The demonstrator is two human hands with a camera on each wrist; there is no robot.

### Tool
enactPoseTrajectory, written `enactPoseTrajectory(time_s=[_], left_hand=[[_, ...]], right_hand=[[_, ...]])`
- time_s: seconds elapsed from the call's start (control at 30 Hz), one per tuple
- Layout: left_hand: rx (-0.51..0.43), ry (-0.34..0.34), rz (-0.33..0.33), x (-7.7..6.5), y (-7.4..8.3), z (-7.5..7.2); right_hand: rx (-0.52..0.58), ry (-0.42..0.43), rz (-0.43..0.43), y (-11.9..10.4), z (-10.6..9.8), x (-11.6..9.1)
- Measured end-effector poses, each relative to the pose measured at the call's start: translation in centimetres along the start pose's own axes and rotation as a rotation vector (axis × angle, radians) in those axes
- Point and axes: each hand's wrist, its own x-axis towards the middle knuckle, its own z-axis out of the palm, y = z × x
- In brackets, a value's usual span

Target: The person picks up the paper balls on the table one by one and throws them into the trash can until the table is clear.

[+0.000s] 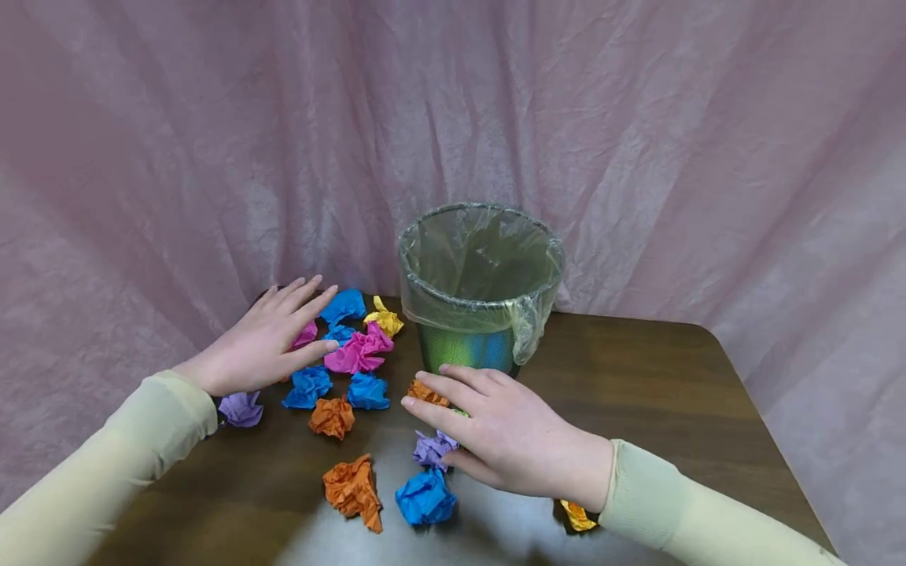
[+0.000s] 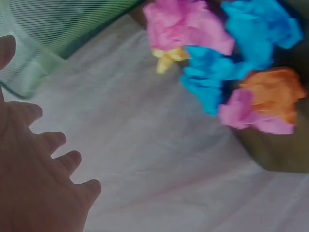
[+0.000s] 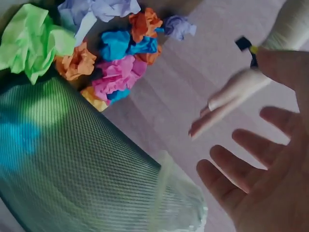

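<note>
My left hand [image 1: 272, 338] hovers with spread fingers over the left side of the table, holding nothing. Around and beside it lie crumpled paper balls: a pink one [image 1: 361, 350], a blue one [image 1: 309, 387] and a purple one [image 1: 241, 409]. My right hand [image 1: 513, 432], fingers extended and holding nothing, is in front of a mesh bin [image 1: 460, 346] lined with a clear plastic bag [image 1: 531, 322]. It partly hides an orange ball [image 1: 428, 392], a purple ball [image 1: 433, 450] and a green ball [image 3: 36, 43]. Blue and green show through the bin's mesh.
An orange ball [image 1: 354, 491] and a blue ball [image 1: 426, 498] lie near the front of the brown table [image 1: 637, 377]. A yellow-orange ball [image 1: 578, 516] sits under my right wrist. Behind the bin hangs a pink curtain [image 1: 453, 102].
</note>
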Motion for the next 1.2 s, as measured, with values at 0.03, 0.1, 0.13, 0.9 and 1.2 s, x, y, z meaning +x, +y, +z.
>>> enactPoseTrajectory(time_s=[0.03, 0.1, 0.13, 0.9, 1.2], left_hand=[[-0.004, 0.001, -0.011, -0.5, -0.4, 0.5], [-0.009, 0.009, -0.032, -1.5, -1.2, 1.5], [-0.013, 0.016, -0.042, -2.1, -1.5, 2.0], [-0.029, -0.121, -0.363, -11.5, -10.0, 9.0], [-0.078, -0.121, -0.423, -12.8, -10.2, 9.6]], right_hand=[[0.001, -0.007, 0.014, 0.0, 0.5, 0.0], [0.007, -0.018, 0.049, -0.2, 1.5, 0.0], [0.013, -0.026, 0.067, -0.3, 2.0, -0.1], [0.081, -0.258, 0.104, -3.1, 9.1, 2.2], [0.117, -0.250, 0.093, -3.1, 8.8, 2.2]])
